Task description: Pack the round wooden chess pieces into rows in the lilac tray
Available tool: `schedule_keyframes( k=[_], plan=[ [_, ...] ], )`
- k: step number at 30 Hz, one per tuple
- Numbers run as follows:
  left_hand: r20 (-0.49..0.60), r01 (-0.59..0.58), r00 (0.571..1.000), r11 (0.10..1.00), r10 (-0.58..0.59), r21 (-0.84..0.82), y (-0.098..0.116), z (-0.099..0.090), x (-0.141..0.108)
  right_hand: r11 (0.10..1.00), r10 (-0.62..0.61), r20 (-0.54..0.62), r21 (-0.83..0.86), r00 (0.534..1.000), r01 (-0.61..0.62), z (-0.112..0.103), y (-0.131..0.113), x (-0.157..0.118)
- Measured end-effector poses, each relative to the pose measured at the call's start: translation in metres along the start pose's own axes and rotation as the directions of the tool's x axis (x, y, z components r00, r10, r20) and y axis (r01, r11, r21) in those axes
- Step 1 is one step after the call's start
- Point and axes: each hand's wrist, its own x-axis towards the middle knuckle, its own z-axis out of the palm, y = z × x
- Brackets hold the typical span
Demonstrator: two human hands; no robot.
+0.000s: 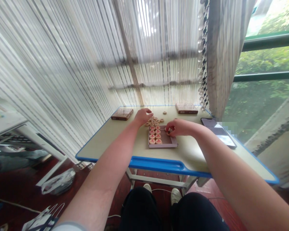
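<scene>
A shallow box [163,146] stands on the table in front of me. Two columns of round wooden Chinese chess pieces [152,136] with red characters fill its left side; the brown bottom shows on the right. My right hand [179,127] reaches over the box's right wall, fingertips closed on a chess piece [169,132] inside. Just behind the box lies a loose heap of chess pieces [154,121]. At the heap's left edge is my left hand [143,116], thumb and fingers apart, with nothing visible between them. A single chess piece [164,113] lies farther back.
Flat brown boxes lie at the table's back left [122,114] and back right [186,108]. A dark phone or tablet [219,132] rests near the right edge. The table [98,144] has a blue rim. Behind it hangs a striped curtain [159,73]; a plastic bag [59,183] sits on the floor.
</scene>
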Motion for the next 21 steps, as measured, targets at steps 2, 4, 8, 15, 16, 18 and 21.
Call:
schedule_keyframes(
  k=[2,4,8,15,16,18,21],
  plan=[
    [0.001,-0.005,1.000,1.000,0.005,0.003,0.001,0.000,0.000,1.000,0.001,-0.001,0.009,1.000,-0.001,-0.002,-0.002,-0.002],
    [0.007,0.005,1.000,1.000,-0.005,0.007,0.002,0.000,-0.001,0.999,0.017,-0.008,0.035,1.000,-0.017,-0.003,-0.003,-0.002],
    [0.019,0.016,1.000,1.000,-0.016,0.005,0.003,0.000,-0.001,0.997,0.046,-0.100,0.069,0.994,-0.039,0.001,-0.002,0.002],
    [0.010,-0.011,1.000,1.000,0.011,-0.009,0.001,-0.002,-0.001,1.000,0.010,-0.126,0.007,0.992,-0.010,0.009,0.006,0.013],
    [0.013,-0.012,1.000,1.000,0.013,-0.007,0.001,-0.002,-0.001,1.000,0.002,-0.131,-0.002,0.991,-0.002,0.008,0.007,0.013],
    [0.015,-0.016,1.000,1.000,0.016,-0.006,0.002,-0.002,-0.001,1.000,-0.013,-0.138,-0.014,0.990,0.011,0.007,0.006,0.013],
    [0.016,-0.014,1.000,1.000,0.015,-0.011,0.001,-0.001,-0.001,1.000,-0.013,-0.142,-0.026,0.990,0.010,0.005,0.006,0.012]
  ],
)
